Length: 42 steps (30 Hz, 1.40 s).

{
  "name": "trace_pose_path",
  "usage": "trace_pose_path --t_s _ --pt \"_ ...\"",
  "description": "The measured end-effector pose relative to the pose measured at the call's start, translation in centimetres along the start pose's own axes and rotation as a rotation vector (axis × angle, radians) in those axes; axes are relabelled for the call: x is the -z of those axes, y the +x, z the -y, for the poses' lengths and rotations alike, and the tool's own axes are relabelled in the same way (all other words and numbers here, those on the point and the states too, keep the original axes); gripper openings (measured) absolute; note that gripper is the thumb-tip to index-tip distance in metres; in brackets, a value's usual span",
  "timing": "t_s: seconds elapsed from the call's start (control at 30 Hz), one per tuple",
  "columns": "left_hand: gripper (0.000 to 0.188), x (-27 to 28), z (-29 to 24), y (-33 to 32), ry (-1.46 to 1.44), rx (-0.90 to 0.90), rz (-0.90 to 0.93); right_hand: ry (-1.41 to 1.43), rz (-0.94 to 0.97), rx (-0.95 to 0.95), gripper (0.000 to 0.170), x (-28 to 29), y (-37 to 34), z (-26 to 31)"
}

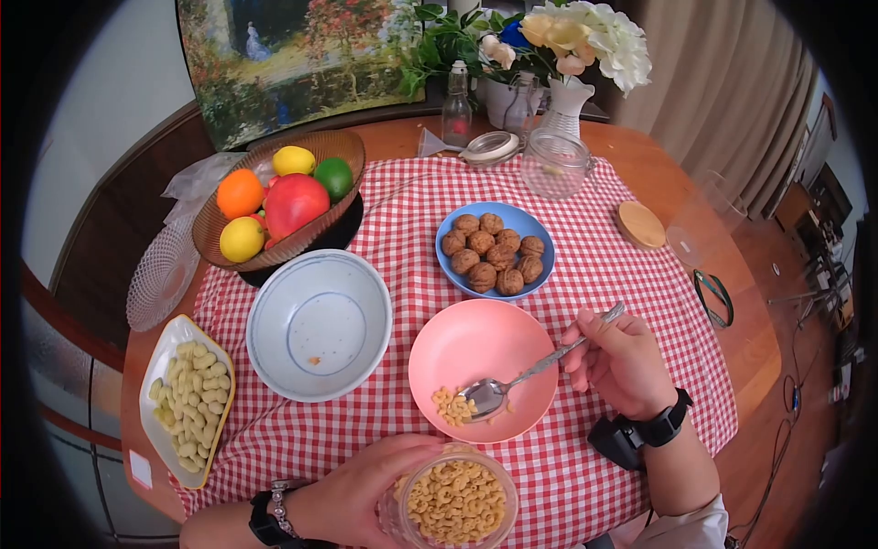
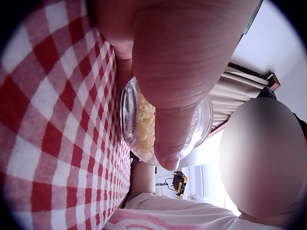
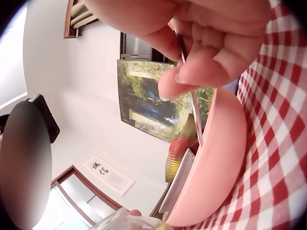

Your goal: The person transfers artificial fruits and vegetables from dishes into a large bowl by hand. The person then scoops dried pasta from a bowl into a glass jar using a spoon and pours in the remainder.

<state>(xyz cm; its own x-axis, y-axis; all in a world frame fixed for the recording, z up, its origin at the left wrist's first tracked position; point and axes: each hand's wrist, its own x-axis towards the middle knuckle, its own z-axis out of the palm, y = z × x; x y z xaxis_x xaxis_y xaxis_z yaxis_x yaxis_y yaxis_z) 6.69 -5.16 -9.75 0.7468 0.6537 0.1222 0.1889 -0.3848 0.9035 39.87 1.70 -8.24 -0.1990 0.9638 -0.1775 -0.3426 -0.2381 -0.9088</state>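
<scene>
The right hand (image 1: 622,361) pinches the handle of a metal spoon (image 1: 540,366); its bowl rests inside a pink bowl (image 1: 526,329), beside a small heap of macaroni (image 1: 450,404). In the right wrist view the fingers (image 3: 204,72) hold the spoon handle above the pink bowl's (image 3: 216,167) rim. The left hand (image 1: 357,489) grips a clear jar (image 1: 512,508) full of macaroni at the table's front, just below the pink bowl. The left wrist view shows the left hand (image 2: 172,72) curled round that jar (image 2: 128,115), thumb and fingers against its side.
Walnuts sit on a blue plate (image 1: 446,265) behind the pink bowl. A white bowl (image 1: 366,352), a dish of pale pods (image 1: 155,371) and a fruit basket (image 1: 352,169) stand left. Glass jars (image 1: 556,165), a wooden lid (image 1: 640,225) and a vase (image 1: 564,101) are behind.
</scene>
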Motion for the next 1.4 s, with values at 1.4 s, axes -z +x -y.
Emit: trace_pose_path --t_s 1.4 --pt "0.119 0.0 0.3 -0.1 0.008 0.022 0.019 0.193 0.158 0.042 0.036 0.3 0.7 -1.3"
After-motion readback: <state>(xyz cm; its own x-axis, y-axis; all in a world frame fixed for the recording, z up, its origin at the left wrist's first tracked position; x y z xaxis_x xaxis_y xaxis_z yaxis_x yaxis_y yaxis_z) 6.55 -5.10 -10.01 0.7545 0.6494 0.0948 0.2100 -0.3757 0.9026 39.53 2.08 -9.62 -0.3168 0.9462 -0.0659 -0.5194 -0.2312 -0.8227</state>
